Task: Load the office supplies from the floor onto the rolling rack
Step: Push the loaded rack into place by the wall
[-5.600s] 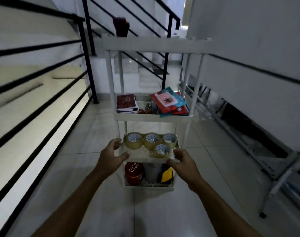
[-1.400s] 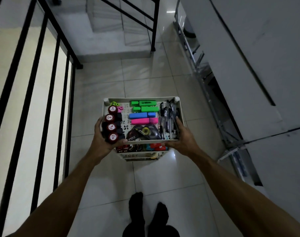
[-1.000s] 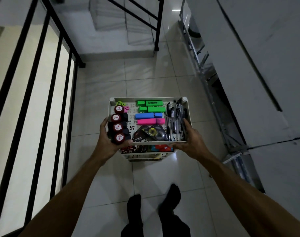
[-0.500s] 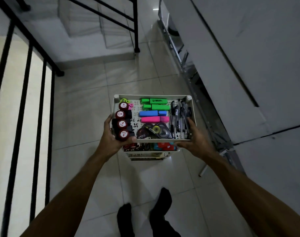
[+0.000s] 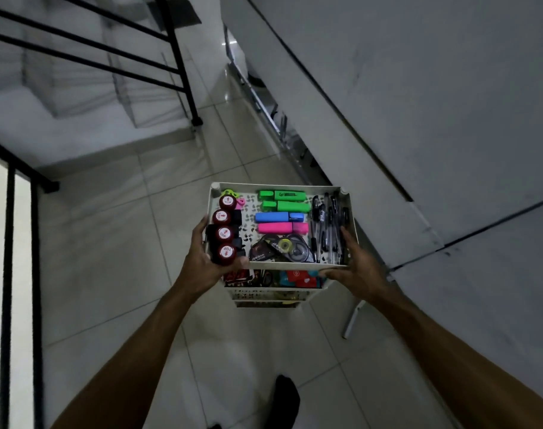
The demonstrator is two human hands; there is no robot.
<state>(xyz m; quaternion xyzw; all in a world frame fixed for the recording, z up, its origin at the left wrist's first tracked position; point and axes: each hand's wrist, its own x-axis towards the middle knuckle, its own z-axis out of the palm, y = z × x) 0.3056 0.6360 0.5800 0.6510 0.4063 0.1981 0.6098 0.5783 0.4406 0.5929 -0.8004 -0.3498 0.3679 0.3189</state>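
Note:
I look straight down on the white rolling rack (image 5: 350, 226). My left hand (image 5: 203, 258) grips its top tray at the near left corner, and my right hand (image 5: 358, 266) grips the near right corner. In the top tray a row of red-capped stamps (image 5: 225, 233) runs along the left side. Green, blue and pink highlighters (image 5: 282, 212) lie in the middle, a tape dispenser (image 5: 282, 247) sits in front of them, and black pens (image 5: 327, 229) line the right side. The lower shelves (image 5: 273, 283) show only as a strip with red and teal items.
The rack stands on a pale tiled landing (image 5: 115, 243). A black railing (image 5: 19, 274) runs along the left, with stairs (image 5: 78, 97) behind it. A folded metal frame (image 5: 282, 131) leans on the white wall to the right. My dark-socked foot (image 5: 284, 397) is below the rack.
Earlier I crouched with both hands at the rack's lower shelf. Since then I have stood up and hold the top tray; the view has swung slightly left and the rack has shifted toward the right wall.

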